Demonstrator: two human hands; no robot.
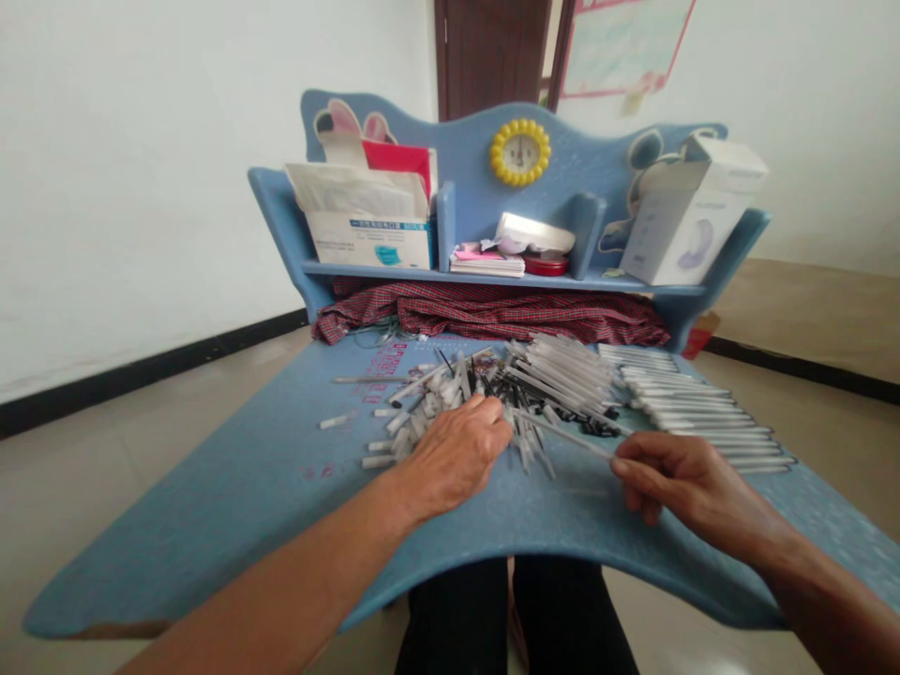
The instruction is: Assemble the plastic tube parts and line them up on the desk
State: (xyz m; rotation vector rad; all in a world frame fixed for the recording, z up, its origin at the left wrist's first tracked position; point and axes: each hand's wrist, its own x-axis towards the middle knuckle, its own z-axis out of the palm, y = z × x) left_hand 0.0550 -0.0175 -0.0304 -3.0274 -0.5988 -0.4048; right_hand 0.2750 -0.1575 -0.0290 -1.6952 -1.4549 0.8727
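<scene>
My right hand [675, 478] pinches one end of a slim, pale pen barrel [562, 431], which slants up and left. The barrel's far end comes close to the curled fingers of my left hand [460, 445]; whatever those fingers hold is hidden. Around and behind my left hand lies a loose heap of short whitish pen caps [422, 412] and thin black pieces. Translucent pen barrels [562, 370] are piled behind it. Small black plugs [597, 427] lie between the barrels and my right hand. A row of pens with dark tips [703, 412] lies side by side at the right.
The blue desk [232, 506] has a curved front edge. A checked cloth [492, 309] is bunched below the rear shelf. On that shelf stand a mask box [372, 239], a stack of papers [487, 266], a red tin [547, 266] and a white carton [685, 225].
</scene>
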